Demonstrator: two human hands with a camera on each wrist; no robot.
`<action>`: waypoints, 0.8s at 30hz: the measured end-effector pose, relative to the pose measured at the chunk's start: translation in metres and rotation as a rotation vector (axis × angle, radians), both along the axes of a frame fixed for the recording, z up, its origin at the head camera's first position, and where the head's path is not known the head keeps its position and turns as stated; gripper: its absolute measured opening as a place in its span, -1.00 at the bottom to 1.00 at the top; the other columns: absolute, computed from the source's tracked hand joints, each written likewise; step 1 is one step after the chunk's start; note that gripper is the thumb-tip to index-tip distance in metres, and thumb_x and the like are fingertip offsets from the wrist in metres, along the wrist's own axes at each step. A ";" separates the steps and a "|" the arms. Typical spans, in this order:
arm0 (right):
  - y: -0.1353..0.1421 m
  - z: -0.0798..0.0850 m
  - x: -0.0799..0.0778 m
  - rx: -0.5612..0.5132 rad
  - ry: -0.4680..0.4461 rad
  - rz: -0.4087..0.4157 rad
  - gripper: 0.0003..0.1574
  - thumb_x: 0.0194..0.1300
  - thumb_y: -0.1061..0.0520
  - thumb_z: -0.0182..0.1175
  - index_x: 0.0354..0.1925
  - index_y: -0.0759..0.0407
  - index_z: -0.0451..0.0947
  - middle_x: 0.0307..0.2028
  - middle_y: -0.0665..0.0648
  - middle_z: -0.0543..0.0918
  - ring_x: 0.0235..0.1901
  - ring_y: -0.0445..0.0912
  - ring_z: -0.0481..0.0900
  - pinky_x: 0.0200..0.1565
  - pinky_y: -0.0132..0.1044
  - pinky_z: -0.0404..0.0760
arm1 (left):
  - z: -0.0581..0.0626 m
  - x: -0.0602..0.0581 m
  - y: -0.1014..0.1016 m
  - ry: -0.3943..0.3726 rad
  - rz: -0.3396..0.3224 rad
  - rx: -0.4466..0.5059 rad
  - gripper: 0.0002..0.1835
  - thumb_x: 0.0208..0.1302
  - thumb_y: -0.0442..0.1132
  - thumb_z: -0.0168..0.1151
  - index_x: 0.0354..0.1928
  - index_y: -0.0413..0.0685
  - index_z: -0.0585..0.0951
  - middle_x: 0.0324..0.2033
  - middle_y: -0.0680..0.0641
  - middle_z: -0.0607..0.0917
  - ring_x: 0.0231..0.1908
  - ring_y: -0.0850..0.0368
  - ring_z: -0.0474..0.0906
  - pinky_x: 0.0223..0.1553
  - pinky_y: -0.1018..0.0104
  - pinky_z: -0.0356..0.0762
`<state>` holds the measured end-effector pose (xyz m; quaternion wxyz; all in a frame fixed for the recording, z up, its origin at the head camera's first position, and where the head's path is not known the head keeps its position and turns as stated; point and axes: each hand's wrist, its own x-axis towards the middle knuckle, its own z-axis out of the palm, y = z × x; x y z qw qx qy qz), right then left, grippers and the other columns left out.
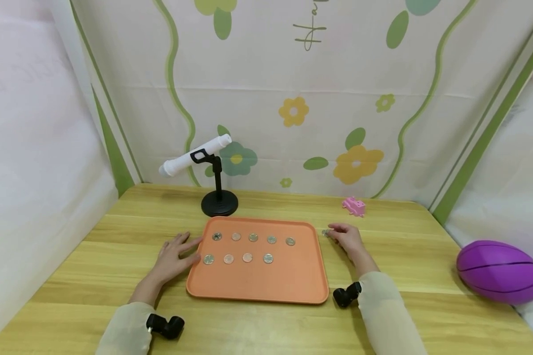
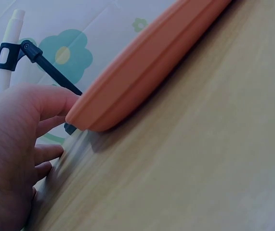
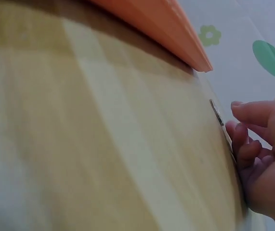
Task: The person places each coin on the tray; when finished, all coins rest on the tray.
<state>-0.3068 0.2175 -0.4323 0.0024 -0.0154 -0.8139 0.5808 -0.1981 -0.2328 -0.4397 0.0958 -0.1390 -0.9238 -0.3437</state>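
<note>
An orange tray (image 1: 293,281) lies on the wooden table, with several round coins in two rows across its upper half. My left hand (image 1: 171,261) rests at the tray's left side, fingers spread, the tips at the rim. In the left wrist view, that hand (image 2: 12,139) has a finger against the tray's end wall (image 2: 123,86). Beyond the right rim, my right hand (image 1: 347,240) reaches down to a loose coin (image 1: 325,232) on the table. The right wrist view shows the coin (image 3: 216,112) just past the fingertips, with a gap between it and the uppermost digit.
Behind the tray, a white microphone (image 1: 195,155) sits in a black stand (image 1: 219,201). A small pink toy (image 1: 353,206) is at the back right. The purple ball (image 1: 499,271) lies at the table's right edge. A flower-printed cloth (image 1: 257,64) hangs behind the table.
</note>
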 end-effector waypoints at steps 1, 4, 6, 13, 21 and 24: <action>0.000 -0.001 0.000 0.005 0.008 0.001 -0.56 0.09 0.27 0.15 -0.04 0.46 0.42 -0.42 0.12 0.51 -0.53 -0.18 0.40 -0.52 -0.42 0.40 | 0.000 0.000 0.000 0.001 0.001 -0.001 -0.47 0.11 -0.04 0.11 0.12 -0.10 0.41 0.15 -0.39 0.18 0.17 -0.32 -0.09 0.06 -0.23 -0.29; -0.001 -0.003 -0.001 0.025 0.025 0.000 -0.55 0.07 0.24 0.19 -0.06 0.45 0.44 -0.38 0.16 0.50 -0.46 -0.17 0.40 -0.45 -0.43 0.42 | 0.000 0.000 0.000 0.003 0.003 -0.004 -0.48 0.11 -0.04 0.11 0.12 -0.10 0.42 0.15 -0.39 0.18 0.17 -0.33 -0.09 0.05 -0.23 -0.29; -0.001 -0.003 -0.001 0.049 0.031 0.002 -0.55 0.06 0.24 0.20 -0.07 0.45 0.44 -0.33 0.19 0.49 -0.41 -0.13 0.39 -0.40 -0.42 0.42 | 0.000 0.000 0.000 0.005 0.003 -0.005 -0.48 0.11 -0.04 0.12 0.12 -0.10 0.42 0.15 -0.39 0.18 0.17 -0.33 -0.09 0.05 -0.23 -0.29; -0.004 0.000 0.000 0.206 0.052 0.023 -0.64 0.05 0.26 0.19 -0.13 0.39 0.51 -0.25 0.26 0.54 -0.26 0.02 0.44 -0.24 -0.23 0.42 | 0.000 0.000 0.001 -0.001 0.005 0.006 -0.48 0.11 -0.05 0.12 0.12 -0.10 0.42 0.15 -0.39 0.18 0.17 -0.32 -0.09 0.06 -0.22 -0.30; -0.007 0.005 0.001 0.343 0.069 0.068 -0.77 0.09 0.24 0.16 -0.26 0.36 0.52 -0.45 0.13 0.49 -0.44 -0.05 0.37 -0.38 -0.24 0.36 | 0.001 0.001 0.001 -0.001 0.005 0.008 -0.49 0.11 -0.06 0.12 0.11 -0.11 0.42 0.14 -0.39 0.18 0.17 -0.33 -0.09 0.06 -0.23 -0.30; -0.006 0.004 0.001 0.380 0.061 0.080 -0.78 0.10 0.22 0.16 -0.29 0.36 0.50 -0.46 0.13 0.47 -0.45 -0.05 0.36 -0.37 -0.22 0.35 | 0.001 0.001 0.001 -0.001 0.005 0.005 -0.49 0.11 -0.06 0.12 0.12 -0.10 0.42 0.15 -0.39 0.18 0.17 -0.33 -0.09 0.06 -0.22 -0.30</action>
